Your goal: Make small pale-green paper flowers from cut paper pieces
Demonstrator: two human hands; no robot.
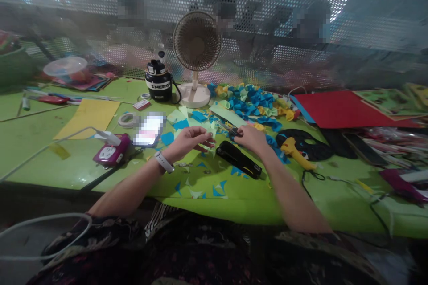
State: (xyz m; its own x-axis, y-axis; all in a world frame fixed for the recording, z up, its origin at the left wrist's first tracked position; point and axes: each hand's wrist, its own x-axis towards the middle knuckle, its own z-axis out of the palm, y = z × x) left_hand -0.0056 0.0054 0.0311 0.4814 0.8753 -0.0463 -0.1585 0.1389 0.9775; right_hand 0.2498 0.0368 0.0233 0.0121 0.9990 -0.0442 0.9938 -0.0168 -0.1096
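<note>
My left hand, with a white watch band on its wrist, has its thumb and fingertips pinched together. Pale green paper shows at those fingertips, though its outline is blurred. To the right, my right hand is closed around a pair of scissors, whose blades point left toward my left hand. Between my forearms a black stapler lies on the green table. Small blue and pale green scraps are scattered before it. Cut blue and pale green paper pieces lie just beyond my left hand.
A heap of crumpled blue, yellow and green paper lies behind my right hand. A fan and black bottle stand at the back. Left are a lit phone and purple power strip; right, a yellow glue gun and red sheets.
</note>
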